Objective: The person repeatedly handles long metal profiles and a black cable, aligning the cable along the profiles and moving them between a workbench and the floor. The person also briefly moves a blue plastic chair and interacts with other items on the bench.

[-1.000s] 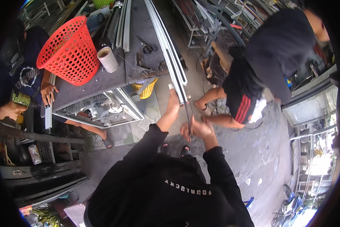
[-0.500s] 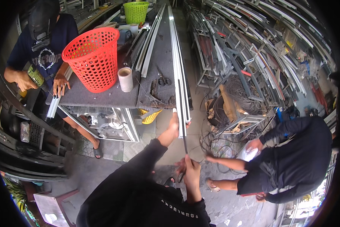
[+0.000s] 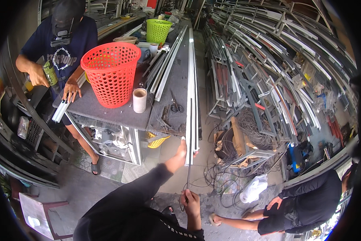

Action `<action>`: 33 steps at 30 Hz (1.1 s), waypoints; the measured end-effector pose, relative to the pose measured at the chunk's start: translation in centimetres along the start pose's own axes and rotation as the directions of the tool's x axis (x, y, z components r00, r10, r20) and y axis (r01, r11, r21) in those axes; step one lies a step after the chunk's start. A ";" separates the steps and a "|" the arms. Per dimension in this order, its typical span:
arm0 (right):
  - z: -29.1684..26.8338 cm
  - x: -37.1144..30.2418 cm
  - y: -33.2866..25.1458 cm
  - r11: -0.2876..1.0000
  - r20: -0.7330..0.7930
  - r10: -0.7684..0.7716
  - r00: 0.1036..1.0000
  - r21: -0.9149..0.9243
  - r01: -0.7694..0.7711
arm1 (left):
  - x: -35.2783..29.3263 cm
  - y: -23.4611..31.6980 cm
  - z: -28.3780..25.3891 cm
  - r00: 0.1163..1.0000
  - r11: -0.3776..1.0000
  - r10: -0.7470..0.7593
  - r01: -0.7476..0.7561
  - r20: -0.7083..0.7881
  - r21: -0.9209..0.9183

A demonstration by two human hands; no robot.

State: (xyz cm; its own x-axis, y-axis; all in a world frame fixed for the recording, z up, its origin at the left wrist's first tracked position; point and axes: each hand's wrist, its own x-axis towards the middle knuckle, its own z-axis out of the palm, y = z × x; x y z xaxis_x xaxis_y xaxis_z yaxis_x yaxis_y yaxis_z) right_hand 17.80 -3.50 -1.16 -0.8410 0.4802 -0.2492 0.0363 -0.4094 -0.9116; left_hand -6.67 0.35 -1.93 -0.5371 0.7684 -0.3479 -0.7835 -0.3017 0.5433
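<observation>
A long white metal or plastic profile (image 3: pixel 191 100) rests along the right edge of the workbench, its near end sticking out towards me. My left hand (image 3: pixel 179 156) is wrapped round that near end from the left. Out of the profile's end runs a thin dark flexible strip (image 3: pixel 189 176), which looks like a rubber seal. Its lower part is pinched in my right hand (image 3: pixel 191 202), just below the profile, with a loop of strip hanging beside the fingers.
On the bench (image 3: pixel 108 111) stand a red basket (image 3: pixel 112 76), a pale roll (image 3: pixel 140 100) and scissors (image 3: pixel 176 106). A co-worker (image 3: pixel 64 52) at left holds a green drill (image 3: pixel 50 74). Another person (image 3: pixel 309 201) bends at right near a white bag (image 3: pixel 254 188). Racks of profiles (image 3: pixel 261 52) line the right.
My view has shifted, and my right hand with the strip now sits lower and farther from the profile's end. The person at right has let go of the white bag, now on the floor.
</observation>
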 end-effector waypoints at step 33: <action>3.5 8.2 -4.4 0.993 -0.012 -0.098 0.995 0.070 0.098 | -0.1 0.1 0.4 1.000 0.999 0.023 -0.023 -0.005 -0.043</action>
State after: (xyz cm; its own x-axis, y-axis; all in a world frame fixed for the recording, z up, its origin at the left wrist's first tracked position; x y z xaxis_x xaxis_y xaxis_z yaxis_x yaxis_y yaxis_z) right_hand 8.83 -0.47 1.95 -0.8341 0.5271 -0.1628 -0.0843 -0.4135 -0.9066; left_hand -6.63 0.47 -1.57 -0.5568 0.7582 -0.3393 -0.7833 -0.3433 0.5182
